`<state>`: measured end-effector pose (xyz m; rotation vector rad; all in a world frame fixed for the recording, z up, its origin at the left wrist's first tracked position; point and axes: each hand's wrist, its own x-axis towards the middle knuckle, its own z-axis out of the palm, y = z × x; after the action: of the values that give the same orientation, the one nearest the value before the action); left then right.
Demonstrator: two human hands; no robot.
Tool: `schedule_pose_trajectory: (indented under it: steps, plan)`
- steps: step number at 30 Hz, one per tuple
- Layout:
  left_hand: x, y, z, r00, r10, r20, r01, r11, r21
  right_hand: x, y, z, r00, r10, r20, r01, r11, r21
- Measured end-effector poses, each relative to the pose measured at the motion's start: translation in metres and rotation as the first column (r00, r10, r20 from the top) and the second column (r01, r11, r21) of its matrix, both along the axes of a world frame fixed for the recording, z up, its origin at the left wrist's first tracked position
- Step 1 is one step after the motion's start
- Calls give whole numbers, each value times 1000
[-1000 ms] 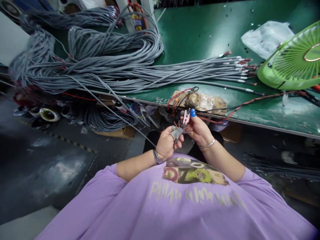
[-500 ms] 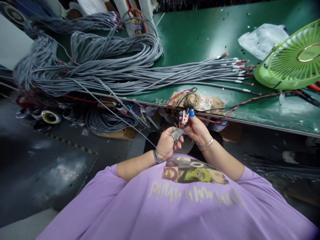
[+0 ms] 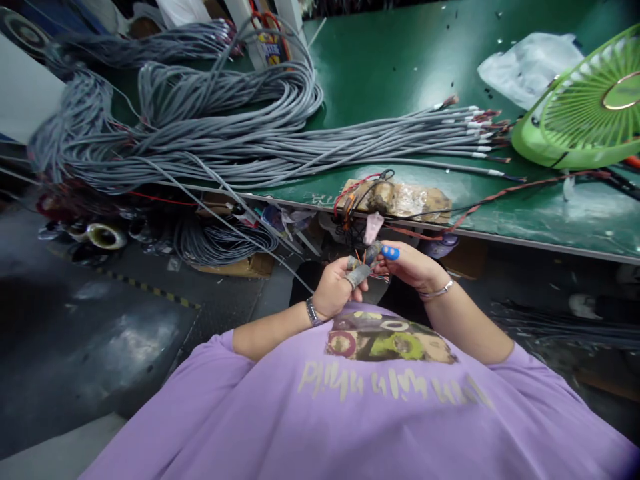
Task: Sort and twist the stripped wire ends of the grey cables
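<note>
My left hand is closed around the end of a grey cable, which comes down from the bench into it. Grey coverings wrap its thumb and a finger. Thin coloured wires fan out from the cable end between my hands. Closed on these wires, my right hand has a blue covering on the thumb and a dark grey one on a fingertip. The exact grip is partly hidden by the fingers. Just beyond it, a pink clip hangs at the bench edge.
A big bundle of grey cables lies along the green bench, stripped ends to the right. A green fan and plastic bag are at right. A taped wooden block with leads sits at the front edge. A cable coil lies below.
My right hand has come away from the pink clip, moving slightly right and down, and its fingers now pinch the wires. My left hand stays nearly in place.
</note>
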<state>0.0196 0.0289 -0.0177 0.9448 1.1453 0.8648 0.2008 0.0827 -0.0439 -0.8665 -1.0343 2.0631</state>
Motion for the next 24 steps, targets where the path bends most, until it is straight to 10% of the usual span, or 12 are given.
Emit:
schedule_pose_trajectory:
  steps: [14, 24]
  plan:
    - [-3, 2, -1, 968, -236, -84, 228, 970, -88, -9, -11, 23, 981, 3, 194, -42, 980, 195]
    - [-4, 2, -8, 1000, 22, 9, -22, 999, -44, 12, -9, 9, 977, -7, 212, -14, 995, 96]
